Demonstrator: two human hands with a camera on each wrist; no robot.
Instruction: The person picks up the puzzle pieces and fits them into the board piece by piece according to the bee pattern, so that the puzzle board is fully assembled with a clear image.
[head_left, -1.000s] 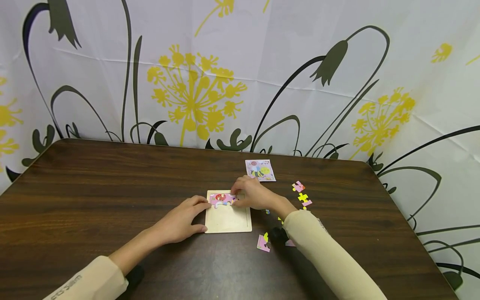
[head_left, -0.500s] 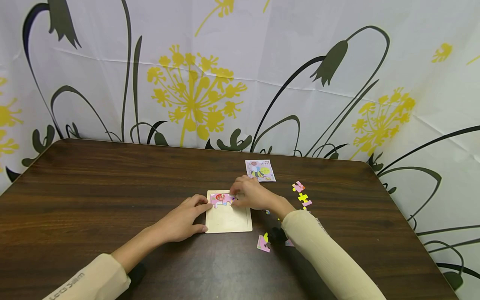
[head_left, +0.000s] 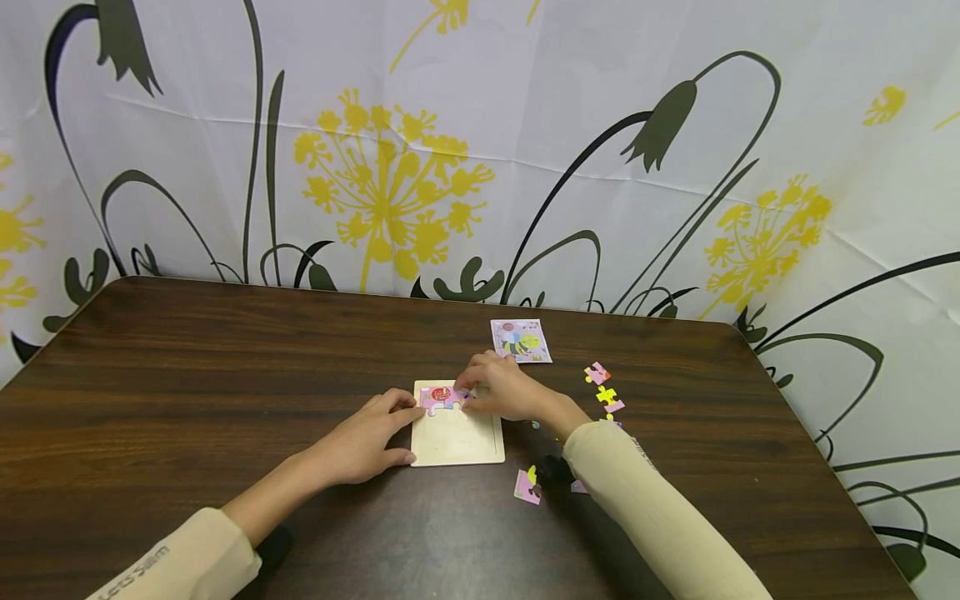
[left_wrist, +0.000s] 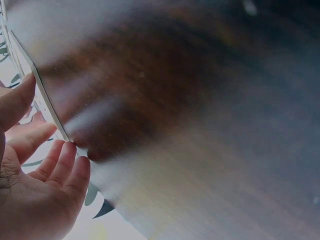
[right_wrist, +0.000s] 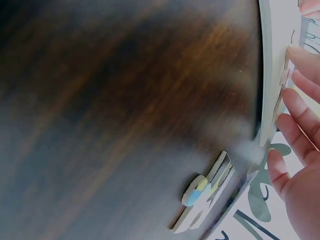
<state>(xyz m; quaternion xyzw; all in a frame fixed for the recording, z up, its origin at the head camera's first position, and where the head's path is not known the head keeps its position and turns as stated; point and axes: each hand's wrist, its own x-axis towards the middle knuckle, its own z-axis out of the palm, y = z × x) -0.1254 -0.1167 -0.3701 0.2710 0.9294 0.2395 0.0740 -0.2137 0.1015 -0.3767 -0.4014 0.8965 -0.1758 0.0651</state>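
A pale wooden puzzle tray (head_left: 459, 439) lies on the table, with a joined pink strip of puzzle pieces (head_left: 439, 396) along its top-left inside edge. My left hand (head_left: 363, 439) rests against the tray's left side, thumb near the lower corner and forefinger higher up; in the left wrist view its thumb (left_wrist: 22, 95) touches the tray's edge. Over the tray's top right, my right hand (head_left: 504, 387) pinches a small pink puzzle piece (head_left: 465, 397) between thumb and forefinger, at the strip's right end. The fingers largely cover that piece.
Loose puzzle pieces lie right of the tray, among them a pink-and-red one (head_left: 597, 372), a yellow one (head_left: 606, 395) and a pink corner one (head_left: 527, 487). My right sleeve (head_left: 645, 492) partly hides others. A bee picture card (head_left: 522, 342) lies behind my right hand.
My right fingertips have shifted slightly left along the strip with the pinched puzzle piece. My left hand stays almost still at the tray's side.
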